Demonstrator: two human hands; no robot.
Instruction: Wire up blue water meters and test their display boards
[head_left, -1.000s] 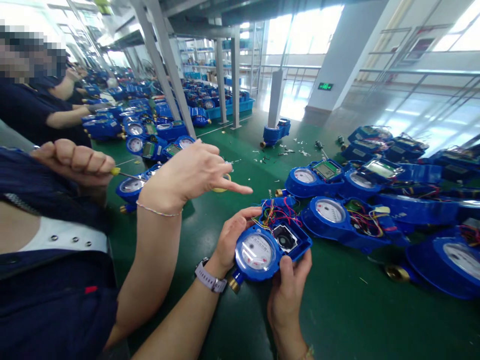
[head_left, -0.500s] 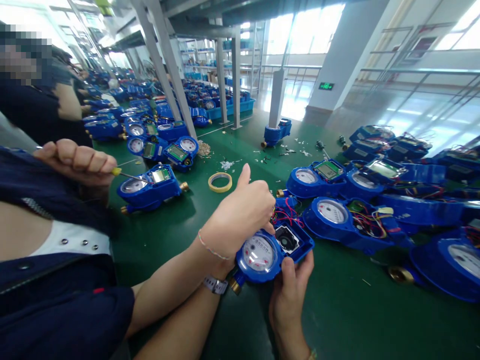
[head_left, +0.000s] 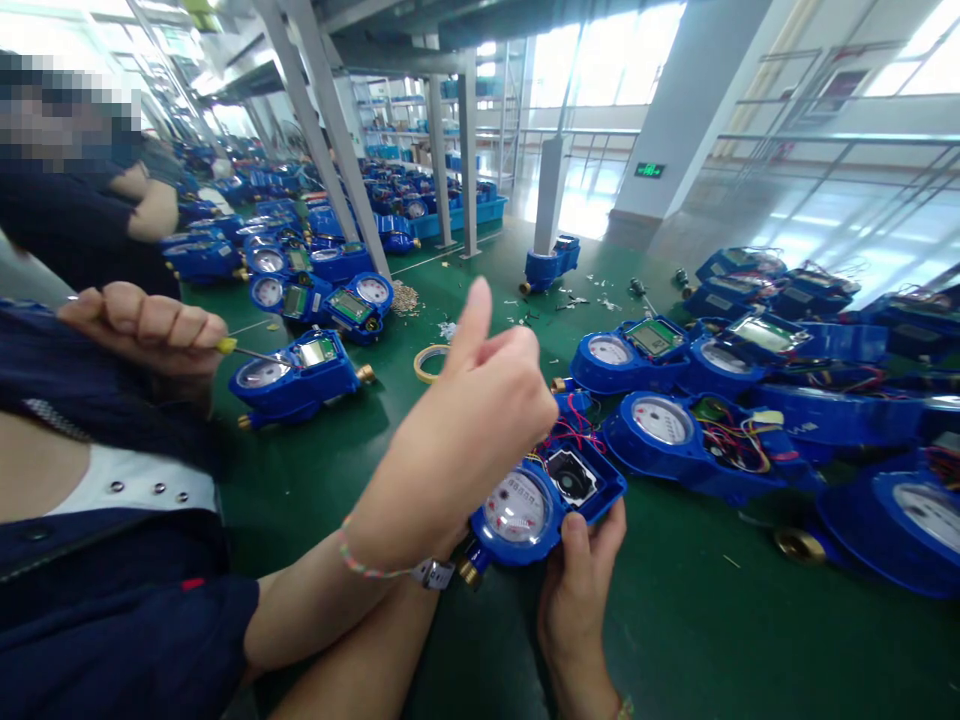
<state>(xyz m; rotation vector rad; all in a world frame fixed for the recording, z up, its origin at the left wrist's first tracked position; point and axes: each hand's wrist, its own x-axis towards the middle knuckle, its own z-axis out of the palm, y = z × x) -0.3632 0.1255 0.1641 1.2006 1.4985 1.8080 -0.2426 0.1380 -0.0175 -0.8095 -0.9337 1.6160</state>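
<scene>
- Meter (head_left: 553, 508) with a blue casing and an open compartment is at the near middle of the view, above the green table (head_left: 337, 480), its dial turned up and its brass fitting (head_left: 471, 570) pointing toward the near left.
- Right hand (head_left: 576, 590) is clamped on the near right of the casing, thumb at the near edge, fingers around the right side.
- Left hand is hidden behind a co-worker's forearm (head_left: 315, 600); only the wrist and its watch (head_left: 435, 573) show, so I cannot tell what grip it has.
- Co-worker's right hand (head_left: 480, 410), thumb raised, is over the far left of the casing; whether its fingers touch the red wires (head_left: 577, 432) is hidden.
- Co-worker's left hand (head_left: 150, 320) grips a screwdriver (head_left: 227, 345) that points at a second meter (head_left: 300, 385).
- Step in hand, as I judge it: the opened casing is being held up and supported while the other person attends to its wired end.
- Next move, I judge, calls for a steady right-hand grip, a level casing, and wires kept off the compartment's rim.
</scene>
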